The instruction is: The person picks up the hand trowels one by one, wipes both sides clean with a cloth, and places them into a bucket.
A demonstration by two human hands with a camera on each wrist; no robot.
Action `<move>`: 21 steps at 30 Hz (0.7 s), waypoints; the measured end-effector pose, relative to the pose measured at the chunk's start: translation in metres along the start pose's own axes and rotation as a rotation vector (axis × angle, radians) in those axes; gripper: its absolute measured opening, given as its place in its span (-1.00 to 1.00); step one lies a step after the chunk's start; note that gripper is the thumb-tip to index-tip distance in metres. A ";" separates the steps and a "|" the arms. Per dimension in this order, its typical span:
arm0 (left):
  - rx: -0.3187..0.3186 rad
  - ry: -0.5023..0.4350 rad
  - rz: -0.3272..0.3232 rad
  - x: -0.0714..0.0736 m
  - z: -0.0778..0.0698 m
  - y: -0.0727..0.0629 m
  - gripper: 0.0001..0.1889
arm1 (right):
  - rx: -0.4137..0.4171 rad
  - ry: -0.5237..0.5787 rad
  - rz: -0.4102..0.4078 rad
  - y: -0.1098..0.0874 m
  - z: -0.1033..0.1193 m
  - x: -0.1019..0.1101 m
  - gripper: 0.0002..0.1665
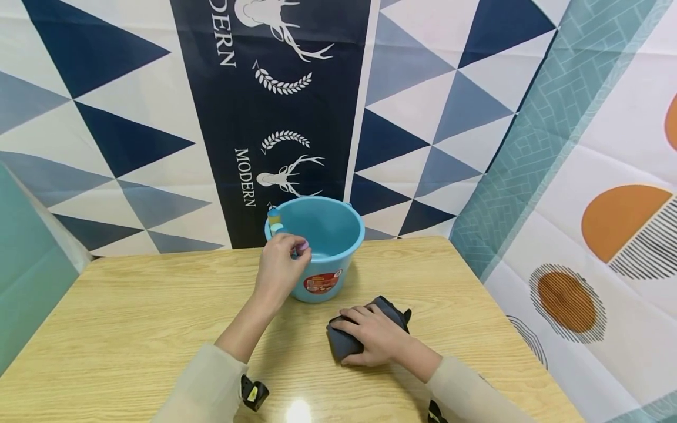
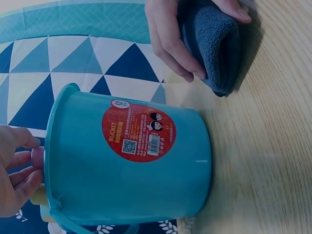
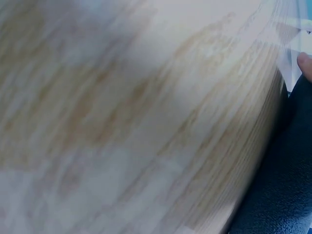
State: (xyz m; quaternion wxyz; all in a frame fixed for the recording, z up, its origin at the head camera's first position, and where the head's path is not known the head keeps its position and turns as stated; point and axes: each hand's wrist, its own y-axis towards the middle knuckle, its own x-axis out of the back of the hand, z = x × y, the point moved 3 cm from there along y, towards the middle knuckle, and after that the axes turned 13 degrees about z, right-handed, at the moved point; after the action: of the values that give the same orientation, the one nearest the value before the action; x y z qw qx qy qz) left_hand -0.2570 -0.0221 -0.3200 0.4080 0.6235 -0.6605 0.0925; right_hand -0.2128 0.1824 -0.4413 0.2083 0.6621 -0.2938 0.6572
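At the near-left rim of a light blue bucket (image 1: 322, 264), my left hand (image 1: 280, 264) pinches a small pink-purple piece (image 2: 37, 158) between thumb and fingers. Yellow and mint pieces (image 1: 275, 220) show beside it at the rim; whether they join the pink one I cannot tell. My right hand (image 1: 372, 335) grips a folded dark grey-blue towel (image 1: 341, 343) on the table, fingers over the top and thumb on the near side. The left wrist view shows the towel's (image 2: 214, 44) fuzzy folded end. In the right wrist view only part of the dark cloth (image 3: 278, 190) appears.
The bucket stands on a light wooden table (image 1: 158, 311) near its back edge, its red label (image 2: 139, 130) facing me. Behind the table hangs a patterned cloth (image 1: 285, 117) with triangles and deer. Another printed cloth (image 1: 582, 235) covers the right side.
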 end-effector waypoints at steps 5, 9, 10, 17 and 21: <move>-0.003 0.017 -0.008 0.001 0.003 -0.001 -0.85 | 0.004 0.004 -0.029 0.000 0.001 0.002 -0.17; -0.016 0.037 -0.030 0.003 0.005 -0.003 -0.85 | 0.013 -0.004 -0.054 0.001 0.001 0.003 -0.16; -0.020 0.041 -0.035 0.004 0.005 -0.003 -0.85 | 0.015 -0.006 -0.057 0.001 0.001 0.004 -0.16; -0.022 0.050 -0.038 0.008 0.009 -0.005 -0.77 | 0.026 -0.029 -0.082 0.004 0.001 0.006 -0.22; -0.038 0.082 -0.055 0.013 0.010 -0.007 -0.75 | 0.008 -0.040 -0.136 0.005 -0.001 0.013 -0.34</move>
State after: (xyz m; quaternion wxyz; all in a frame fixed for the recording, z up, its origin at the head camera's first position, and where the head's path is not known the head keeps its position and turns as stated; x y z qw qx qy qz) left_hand -0.2533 -0.0395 -0.3204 0.4488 0.6292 -0.6275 0.0944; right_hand -0.2175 0.1778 -0.4286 0.2439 0.6943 -0.2499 0.6293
